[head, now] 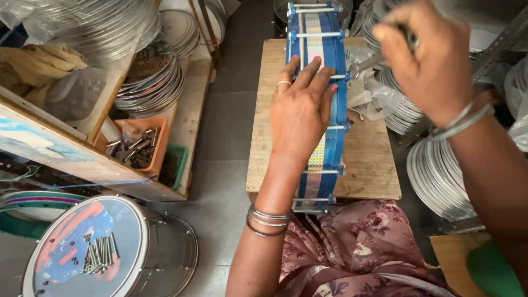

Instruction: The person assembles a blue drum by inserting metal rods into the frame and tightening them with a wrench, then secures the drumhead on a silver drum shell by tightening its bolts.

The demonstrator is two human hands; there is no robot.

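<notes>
The left hand (301, 113) lies flat with fingers spread on the blue drum (319, 104), pressing its upper side to steady it where it stands on edge on the wooden tabletop (368, 159). The right hand (426, 58) is closed around a metal tool (369, 61), whose tip points at one of the tension rods on the drum's right side, just beside the left fingertips. The drum thus sits directly under the left palm and just left of the right hand, running lengthwise away from the person's lap. Balanced on its narrow rim, the drum looks liable to roll or tip if the left hand eases its pressure, and the tool could slip off the rod and strike the nearby fingers. Left of the drum, an orange tray (137, 144) of bolts sits on a shelf; nearer, a finished drum (91, 247) carries loose screws. Right of the drum, metal hoops (440, 176) are stacked.
</notes>
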